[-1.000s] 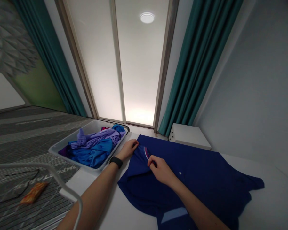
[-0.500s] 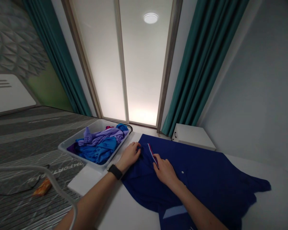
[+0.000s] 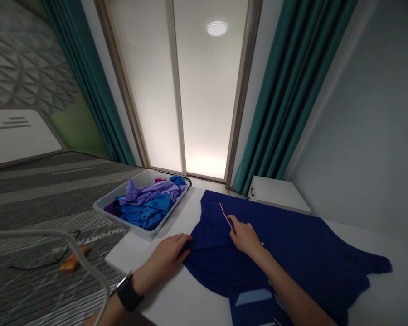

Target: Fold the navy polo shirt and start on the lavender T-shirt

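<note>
A navy blue shirt (image 3: 299, 253) lies spread over the white table (image 3: 187, 299), with small pale buttons, a light blue band near the front and a red and white striped trim (image 3: 224, 213). My left hand (image 3: 170, 253), wearing a dark watch on the wrist, is closed on the shirt's left edge, thumb below and fingers above. On the striped trim, my right hand (image 3: 244, 236) pinches the cloth between thumb and fingers. Part of the trim is hidden under that hand, and the right forearm covers some of the front of the shirt.
A clear plastic bin (image 3: 149, 233) of purple and blue clothes (image 3: 146, 208) stands at the table's left end. A pale curved tube (image 3: 78, 253) crosses the lower left. Behind the table is a low white cabinet (image 3: 279, 192). An orange packet (image 3: 73, 260) lies on the grey striped bedding.
My left hand has moved toward me along the shirt's left edge, drawing the cloth out. My right hand stays on the striped trim. The view has shifted slightly.
</note>
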Demonstrator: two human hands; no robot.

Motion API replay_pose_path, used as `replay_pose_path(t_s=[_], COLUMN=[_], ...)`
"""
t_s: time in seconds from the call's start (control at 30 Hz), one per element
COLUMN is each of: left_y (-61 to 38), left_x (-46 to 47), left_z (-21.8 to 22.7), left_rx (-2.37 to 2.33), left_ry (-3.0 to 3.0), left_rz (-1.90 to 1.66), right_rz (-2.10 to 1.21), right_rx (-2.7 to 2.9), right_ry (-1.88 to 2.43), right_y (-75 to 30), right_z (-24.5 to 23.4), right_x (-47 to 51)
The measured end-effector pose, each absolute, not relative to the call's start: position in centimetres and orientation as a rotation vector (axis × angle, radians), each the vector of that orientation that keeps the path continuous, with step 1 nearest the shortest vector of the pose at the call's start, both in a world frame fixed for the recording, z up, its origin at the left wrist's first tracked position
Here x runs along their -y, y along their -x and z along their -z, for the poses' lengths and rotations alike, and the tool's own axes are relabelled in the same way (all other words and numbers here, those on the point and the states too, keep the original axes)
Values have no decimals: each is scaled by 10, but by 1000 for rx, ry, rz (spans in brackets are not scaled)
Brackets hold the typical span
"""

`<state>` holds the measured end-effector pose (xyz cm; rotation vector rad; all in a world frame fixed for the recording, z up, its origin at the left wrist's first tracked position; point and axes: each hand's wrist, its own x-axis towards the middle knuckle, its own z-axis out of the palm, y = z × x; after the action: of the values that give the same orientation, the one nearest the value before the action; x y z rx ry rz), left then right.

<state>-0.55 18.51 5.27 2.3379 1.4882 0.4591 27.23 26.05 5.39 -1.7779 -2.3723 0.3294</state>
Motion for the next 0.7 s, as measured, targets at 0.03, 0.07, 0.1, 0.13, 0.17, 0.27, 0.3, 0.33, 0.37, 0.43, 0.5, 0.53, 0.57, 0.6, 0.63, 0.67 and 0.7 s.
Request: replay_pose_path(t_s=[0.03,0.07,0.1,0.13,0.17,0.27,0.3,0.33,0.37,0.43,0.5,0.53,0.57,0.6,0.63,0.67,0.7], left_y=[7,8,9,9,10,11,11,11,11,10,10,9,9,9,9,9,9], left_x=[-183,-181,-179,-177,-175,-170,-169,-168,-168,-167,-166,-165,-164,-163,-161,-159,-157], left_z=[-52,-51,-50,-49,-48,-47,-46,-46,-46,-47,-48,-49,-50,-52,-53,-54,-55], left_rx=[-1474,-1471,-1476,-1479,-1478,-1444,-1435,-1430,-1428,-1437,-1452,-1457,-1459,-1463,-1467,-1470,-1472], left_ry=[-2318,-2294,-2267,-2243,-2224,-2187,-2178,-2168,-2159,-2146,-2142,-2144,-2149,-2152,-2152,-2149,-2144], left_rz=[-479,-498,-517,-536,-556,-616,-628,-635,-639,-633,-625,-621,-616,-612,-606,-598,-587], right_rz=[-348,-371,-394,-408,-405,-260,-201,-159,-145,-155,-162,-164,-165,-167,-171,-178,-188], right_rx=[2386,2393,2399,2406,2415,2442,2448,2459,2474,2511,2541,2558,2573,2590,2608,2627,2647], right_ry=[1773,1767,1757,1749,1743,1697,1654,1596,1536,1453,1423,1416,1411,1405,1399,1391,1378], right_y=[-273,-274,-275,-276,-276,-271,-266,-260,-253,-235,-215,-205,-196,-188,-181,-176,-171], right_z=[-54,-54,-54,-54,-55,-59,-60,-62,-63,-65,-64,-63,-62,-60,-59,-58,-57], right_x=[-260,-260,-261,-263,-267,-284,-292,-301,-310,-328,-344,-351,-357,-361,-365,-368,-371])
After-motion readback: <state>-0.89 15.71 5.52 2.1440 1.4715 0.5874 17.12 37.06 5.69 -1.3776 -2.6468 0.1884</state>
